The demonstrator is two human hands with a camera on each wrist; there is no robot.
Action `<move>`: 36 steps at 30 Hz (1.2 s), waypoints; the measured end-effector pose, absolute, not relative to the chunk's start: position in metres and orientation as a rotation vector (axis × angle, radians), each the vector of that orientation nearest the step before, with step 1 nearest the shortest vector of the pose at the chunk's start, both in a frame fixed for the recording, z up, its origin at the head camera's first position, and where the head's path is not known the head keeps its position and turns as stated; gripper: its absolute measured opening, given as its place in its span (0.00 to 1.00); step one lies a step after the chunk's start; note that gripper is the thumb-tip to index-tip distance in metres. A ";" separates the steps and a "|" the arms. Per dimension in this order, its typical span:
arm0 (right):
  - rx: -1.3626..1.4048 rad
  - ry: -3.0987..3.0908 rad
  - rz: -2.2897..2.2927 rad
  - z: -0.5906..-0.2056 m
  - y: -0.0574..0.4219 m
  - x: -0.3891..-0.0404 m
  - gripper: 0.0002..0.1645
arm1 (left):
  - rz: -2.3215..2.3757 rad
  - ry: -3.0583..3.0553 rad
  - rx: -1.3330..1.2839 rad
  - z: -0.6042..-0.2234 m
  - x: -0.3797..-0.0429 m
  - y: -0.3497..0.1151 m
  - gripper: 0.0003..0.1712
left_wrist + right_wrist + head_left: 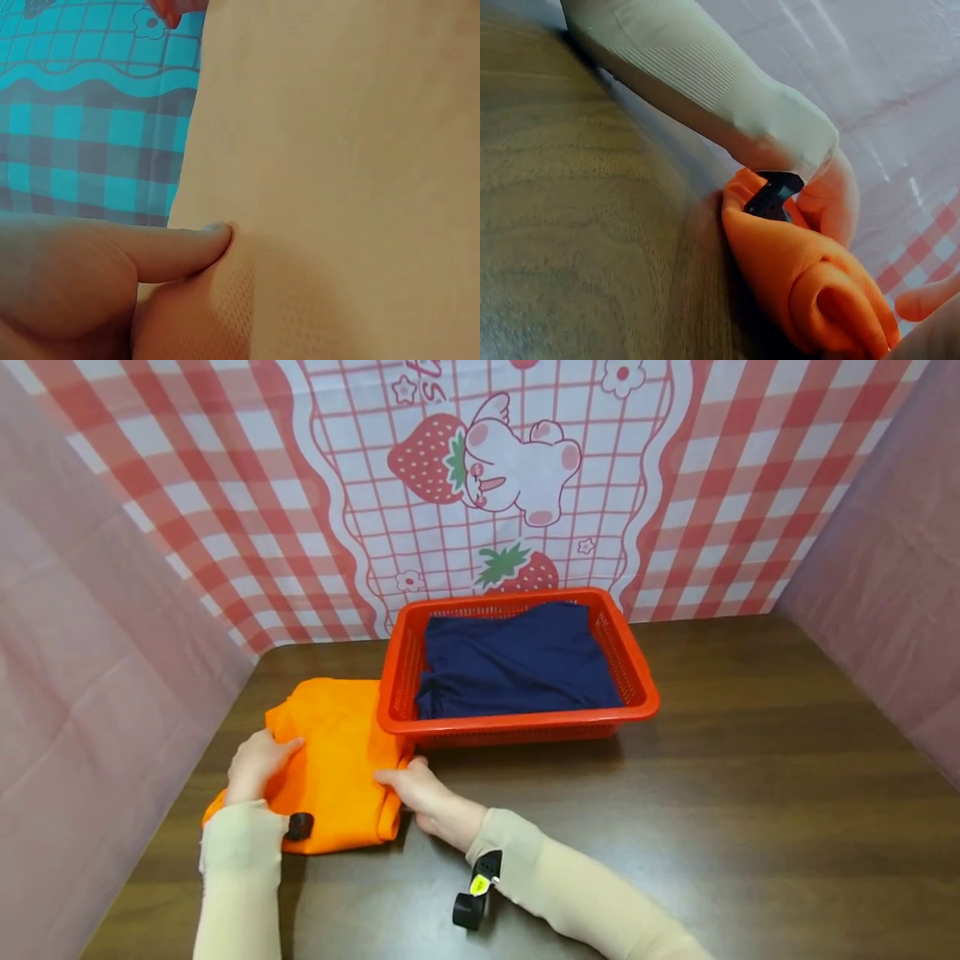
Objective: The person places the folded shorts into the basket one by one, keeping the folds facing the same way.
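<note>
A folded orange cloth [337,760] lies on the table, left of a red plastic basket [517,722], its upper right part against the basket's corner. My left hand [258,764] grips the cloth's left side; in the left wrist view its thumb [187,251] presses into the knit fabric, the other fingers hidden. At the right edge my right hand [429,793] holds the folded layers, thumb on top and fingers at the side. The right wrist view shows a rolled fold [832,300] at the cloth's end. Inside the basket lies a dark blue cloth [517,660], spread rather flat.
Brown wooden table [750,777] surface extends to the right of the basket and in front of it. A red-and-white checked curtain [720,493] hangs behind the basket. Pinkish cloth walls [90,677] stand on both sides.
</note>
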State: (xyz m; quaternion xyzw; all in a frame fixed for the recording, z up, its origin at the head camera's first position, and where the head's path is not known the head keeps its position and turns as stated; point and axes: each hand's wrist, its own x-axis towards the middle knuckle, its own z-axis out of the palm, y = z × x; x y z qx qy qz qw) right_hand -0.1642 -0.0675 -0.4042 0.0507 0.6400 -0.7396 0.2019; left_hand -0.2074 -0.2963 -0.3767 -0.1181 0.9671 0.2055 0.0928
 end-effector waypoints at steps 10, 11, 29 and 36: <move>0.160 1.915 -2.104 -0.408 -0.077 -0.162 0.36 | 0.774 2.846 -0.372 -0.375 -0.206 -0.303 0.40; 0.161 1.910 -2.111 -0.409 -0.077 -0.161 0.36 | 0.798 2.833 -0.378 -0.375 -0.206 -0.303 0.40; 0.134 1.542 -2.357 -0.416 -0.084 -0.158 0.25 | 1.293 2.526 -0.435 -0.367 -0.201 -0.303 0.37; 0.159 1.423 -2.397 -0.411 -0.085 -0.158 0.26 | 1.311 2.497 -0.411 -0.361 -0.202 -0.302 0.39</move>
